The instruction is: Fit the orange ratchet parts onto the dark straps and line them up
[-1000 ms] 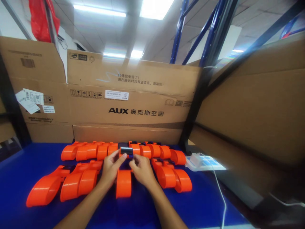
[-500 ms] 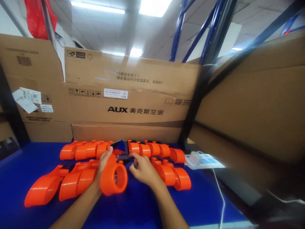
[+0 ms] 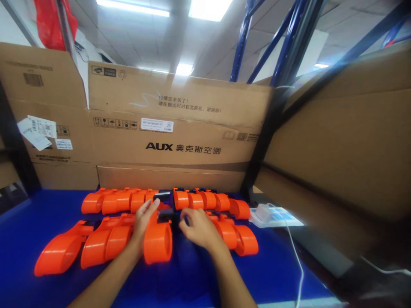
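Observation:
My left hand (image 3: 146, 220) is closed around the arm of an orange plastic tape dispenser (image 3: 158, 243), whose round ring hangs toward me. At its far end is a dark head with a pale toothed-looking strip (image 3: 162, 194). Just right of it, my right hand (image 3: 197, 226) has its thumb and forefinger curled together in a pinch; what they hold, if anything, cannot be made out. Behind and beside both hands, more orange dispensers lie in two rows, among them a back-left group (image 3: 117, 202) and a front-right pair (image 3: 245, 241).
A blue surface (image 3: 180, 286) lies under everything. Cardboard with printing (image 3: 183, 147) stands behind it. At the right, a white power strip (image 3: 279, 216) with a plug and a white cable (image 3: 300, 269) lies near a black rack post (image 3: 257, 162).
The held dispenser has turned, so its ring opening faces more to the right and its head shows the pale strip. My right hand has drawn slightly right, away from the head.

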The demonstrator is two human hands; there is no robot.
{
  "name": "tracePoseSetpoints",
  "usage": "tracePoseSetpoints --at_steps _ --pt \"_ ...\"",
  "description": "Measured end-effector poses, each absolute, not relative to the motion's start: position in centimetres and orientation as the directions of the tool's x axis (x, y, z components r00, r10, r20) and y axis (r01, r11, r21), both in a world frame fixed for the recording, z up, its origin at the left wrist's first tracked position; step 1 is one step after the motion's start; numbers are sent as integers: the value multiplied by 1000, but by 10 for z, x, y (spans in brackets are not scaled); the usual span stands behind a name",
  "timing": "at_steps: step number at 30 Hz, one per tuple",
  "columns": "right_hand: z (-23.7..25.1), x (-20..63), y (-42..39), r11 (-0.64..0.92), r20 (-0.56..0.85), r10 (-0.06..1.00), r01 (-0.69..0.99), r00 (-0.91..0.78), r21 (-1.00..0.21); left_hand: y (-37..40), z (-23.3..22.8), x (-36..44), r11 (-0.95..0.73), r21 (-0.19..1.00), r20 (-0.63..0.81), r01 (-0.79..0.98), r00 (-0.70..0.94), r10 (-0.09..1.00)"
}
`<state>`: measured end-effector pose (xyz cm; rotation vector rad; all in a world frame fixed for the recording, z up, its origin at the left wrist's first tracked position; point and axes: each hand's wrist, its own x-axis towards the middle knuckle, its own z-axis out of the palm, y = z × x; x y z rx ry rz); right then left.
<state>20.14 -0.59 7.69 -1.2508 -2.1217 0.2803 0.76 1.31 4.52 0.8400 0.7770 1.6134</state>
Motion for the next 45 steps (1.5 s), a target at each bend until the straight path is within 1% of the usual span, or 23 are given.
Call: tracePoseSetpoints --at_steps 4,6,11,14,17,21,27,30,33,35,40,45 --pt "78 198 -7 608 539 785 550 -307 -573 8 47 13 -215 890 178 -402 -129 976" --pt "78 196 -7 641 580 758 504 -298 -579 3 48 16 -237 903 215 -359 -101 971" --pt "71 192 -3 659 643 719 554 -266 -508 -3 48 25 -238 908 242 -345 -33 970" --pt "65 192 1 681 654 693 572 -303 -456 -3 46 27 -243 911 249 -333 -28 968" --pt "61 192 3 709 666 663 573 -342 -411 -1 43 26 -224 935 227 -277 -22 974" --pt "58 190 6 731 668 645 555 -371 -397 0 41 24 -191 956 197 -224 8 980" --pt "57 189 7 734 664 650 533 -369 -422 2 41 22 -183 952 192 -245 10 981" --pt "59 190 6 734 657 651 535 -381 -418 4 41 23 -147 931 153 -334 -8 988" --pt "60 193 6 742 623 646 554 -442 -377 5 42 23 -126 893 120 -433 -43 992" --pt "60 193 7 752 609 633 567 -477 -337 5 43 24 -122 879 109 -460 -55 993" --pt "53 190 8 741 625 614 625 -483 -246 3 44 25 -106 891 119 -442 2 993" --pt "48 186 7 741 638 598 638 -485 -209 2 42 26 -94 904 113 -417 23 993"
